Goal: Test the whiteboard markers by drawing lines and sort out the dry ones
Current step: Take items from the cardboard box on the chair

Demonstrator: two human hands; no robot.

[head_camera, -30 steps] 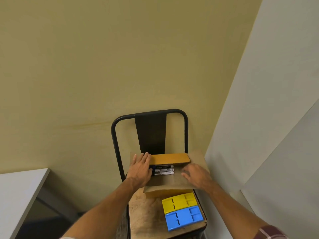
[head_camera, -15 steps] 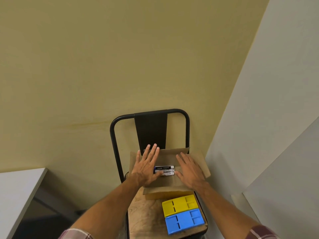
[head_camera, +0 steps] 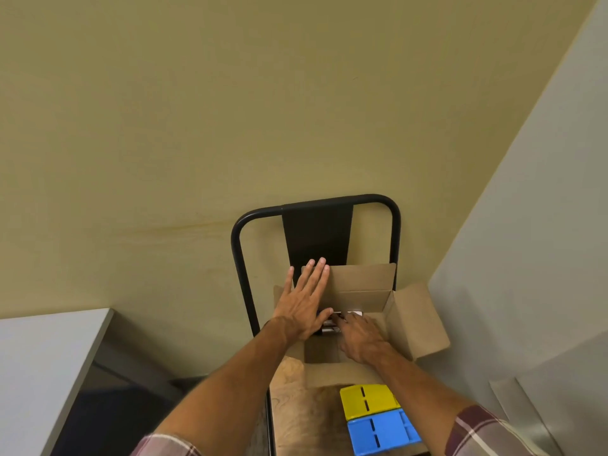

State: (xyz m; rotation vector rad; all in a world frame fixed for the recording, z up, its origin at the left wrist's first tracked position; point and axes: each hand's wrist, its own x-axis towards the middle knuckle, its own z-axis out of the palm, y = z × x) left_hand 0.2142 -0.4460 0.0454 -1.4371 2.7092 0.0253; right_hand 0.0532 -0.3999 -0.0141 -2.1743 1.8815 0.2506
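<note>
The box [head_camera: 362, 286] now lies open; left hand [head_camera: 302, 301] flat, holding a flap back; right hand [head_camera: 360, 335] reaches the markers [head_camera: 354, 313] — grip unclear, so testing can begin.

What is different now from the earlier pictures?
The flaps of the cardboard box went from half closed to open. The right hand moved off the right flap into the box, onto the markers; whether it grips is unclear. The left hand stays flat on the left side. The yellow tray and blue tray are unchanged.
</note>
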